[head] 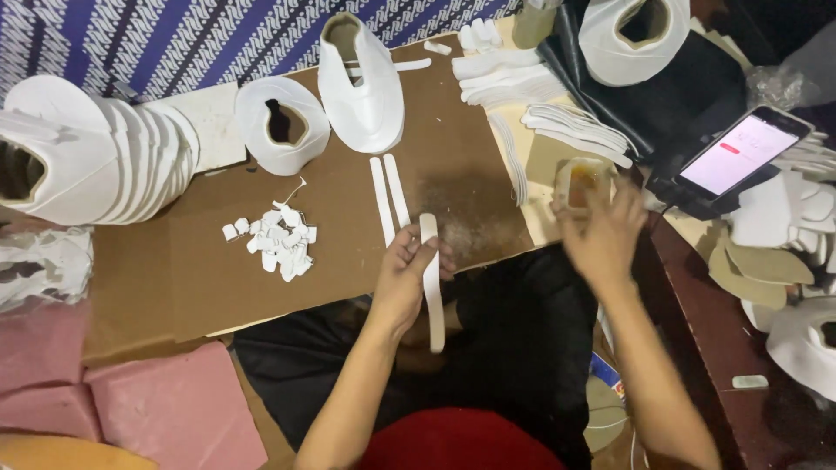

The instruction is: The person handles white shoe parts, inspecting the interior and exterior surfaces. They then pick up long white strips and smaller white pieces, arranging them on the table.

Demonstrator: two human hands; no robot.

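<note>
Work surface: brown cardboard sheet [218,261] laid flat over the bench, its near edge just in front of the person's lap
Stacked shoe uppers: row of white uppers [96,161] nested one into the next at far left, resting on the cardboard's left end
Single shoe upper: white upper [361,83] lying at the back of the cardboard, opening toward the patterned cloth
Collar piece: white ring-shaped piece [279,126] just left of the single upper, touching the cardboard
Phone: dark handset [740,157] with a lit pink screen, propped tilted at far right, well apart from both hands
Left hand: left hand [405,278] at the near edge of the cardboard, fingers closed around the held strip, thumb across its face
Held strip: long white strip [432,283] clamped in the left hand, running lengthwise away from the person, upper end over the cardboard, lower end over the dark lap
Right hand: right hand [601,235] blurred, reaching at the small tub; whether the fingers grip anything cannot be told
Tub: small pale tub [582,178] with amber contents, at the cardboard's right edge, just beyond the right fingertips
Loose strips: two white strips [389,196] side by side, just beyond the left hand
Scrap pile: small white offcuts [274,242] heaped mid-sheet, left of the left hand
</note>
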